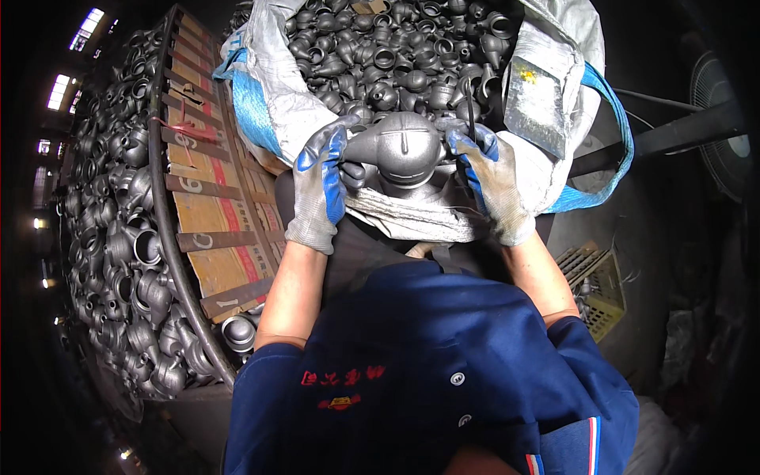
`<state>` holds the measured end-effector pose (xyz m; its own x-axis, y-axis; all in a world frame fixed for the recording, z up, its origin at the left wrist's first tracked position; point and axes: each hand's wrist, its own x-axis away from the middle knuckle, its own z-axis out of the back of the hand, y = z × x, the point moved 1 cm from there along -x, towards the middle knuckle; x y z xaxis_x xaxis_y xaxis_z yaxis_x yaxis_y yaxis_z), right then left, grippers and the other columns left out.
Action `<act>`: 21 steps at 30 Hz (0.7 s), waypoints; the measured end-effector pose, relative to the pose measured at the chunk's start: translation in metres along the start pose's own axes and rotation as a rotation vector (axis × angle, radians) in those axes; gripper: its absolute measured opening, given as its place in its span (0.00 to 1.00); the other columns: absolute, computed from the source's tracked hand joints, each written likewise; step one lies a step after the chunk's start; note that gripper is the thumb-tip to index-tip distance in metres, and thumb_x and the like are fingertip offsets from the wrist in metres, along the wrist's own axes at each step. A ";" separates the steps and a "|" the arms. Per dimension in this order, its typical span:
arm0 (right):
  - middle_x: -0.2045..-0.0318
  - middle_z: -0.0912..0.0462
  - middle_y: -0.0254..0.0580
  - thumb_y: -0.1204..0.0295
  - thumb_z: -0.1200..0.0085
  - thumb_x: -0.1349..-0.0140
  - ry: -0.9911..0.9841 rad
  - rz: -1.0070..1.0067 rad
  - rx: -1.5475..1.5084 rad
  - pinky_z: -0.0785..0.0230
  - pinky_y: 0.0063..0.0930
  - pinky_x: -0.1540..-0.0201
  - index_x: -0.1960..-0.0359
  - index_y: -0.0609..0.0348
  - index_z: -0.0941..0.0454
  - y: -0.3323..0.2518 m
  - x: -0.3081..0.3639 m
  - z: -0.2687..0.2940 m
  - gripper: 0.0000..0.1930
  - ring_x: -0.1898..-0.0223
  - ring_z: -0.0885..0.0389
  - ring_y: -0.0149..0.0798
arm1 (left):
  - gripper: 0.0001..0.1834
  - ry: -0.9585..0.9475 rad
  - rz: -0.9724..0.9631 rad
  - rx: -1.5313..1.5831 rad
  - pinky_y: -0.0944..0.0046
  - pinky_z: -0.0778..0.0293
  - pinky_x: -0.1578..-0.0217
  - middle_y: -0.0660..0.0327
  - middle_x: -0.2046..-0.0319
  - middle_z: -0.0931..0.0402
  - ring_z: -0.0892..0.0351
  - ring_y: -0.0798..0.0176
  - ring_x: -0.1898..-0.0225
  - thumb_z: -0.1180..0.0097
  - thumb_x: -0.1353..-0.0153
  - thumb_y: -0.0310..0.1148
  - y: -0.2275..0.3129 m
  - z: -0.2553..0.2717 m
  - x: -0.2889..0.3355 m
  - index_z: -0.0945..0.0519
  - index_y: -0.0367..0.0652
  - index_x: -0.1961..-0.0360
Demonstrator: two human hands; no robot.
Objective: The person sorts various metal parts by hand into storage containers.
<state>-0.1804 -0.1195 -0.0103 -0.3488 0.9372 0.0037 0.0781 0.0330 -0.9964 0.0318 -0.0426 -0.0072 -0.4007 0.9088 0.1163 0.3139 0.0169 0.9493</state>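
Head view looks straight down at two gloved hands working at the near edge of a big sack. Both gloves are grey knit with blue coated palms. The left hand has its grip closed on the left spout of a rounded grey metal casting, fingers curled over the top of that spout and thumb beneath it. The right hand is closed too, pressed against the right side of the casting, and a thin dark tool stands up from between its fingers; how firmly it pinches the tool cannot be told. The casting sits between the two hands, its domed top marked by a raised cross seam, and its base rests on a grey cloth pad just near of it, above the person's lap. Just beyond, the white woven sack with blue lifting straps is heaped with small dark metal fittings. At left a cardboard sheet lined with dark strips stands against a round container full of larger grey castings. At near right, a yellowish plastic crate sits on the floor.
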 end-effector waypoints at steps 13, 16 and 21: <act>0.65 0.20 0.31 0.69 0.43 0.40 -0.053 -0.022 -0.236 0.37 0.11 0.66 0.51 0.62 0.23 0.006 -0.001 -0.007 0.16 0.70 0.30 0.18 | 0.17 0.103 0.135 0.024 0.75 0.36 0.90 0.59 0.81 0.23 0.31 0.73 0.89 0.55 0.32 0.39 -0.014 0.004 -0.008 0.22 0.35 0.64; 0.67 0.20 0.28 0.69 0.45 0.39 -0.074 -0.074 -0.205 0.42 0.08 0.73 0.50 0.60 0.24 0.005 0.000 -0.004 0.16 0.74 0.33 0.15 | 0.19 0.131 0.149 -0.034 0.76 0.38 0.90 0.60 0.83 0.25 0.33 0.73 0.90 0.55 0.32 0.41 -0.014 0.005 -0.009 0.21 0.35 0.64; 0.72 0.22 0.25 0.69 0.47 0.38 -0.094 -0.184 -0.295 0.51 0.08 0.82 0.51 0.57 0.24 0.009 0.003 -0.003 0.15 0.81 0.37 0.12 | 0.21 0.091 0.147 -0.076 0.77 0.40 0.90 0.60 0.86 0.26 0.37 0.75 0.91 0.55 0.33 0.45 -0.006 0.003 -0.005 0.21 0.36 0.61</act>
<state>-0.1779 -0.1156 -0.0185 -0.4651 0.8707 0.1596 0.2671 0.3099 -0.9125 0.0343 -0.0458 -0.0145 -0.4322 0.8578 0.2783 0.3107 -0.1480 0.9389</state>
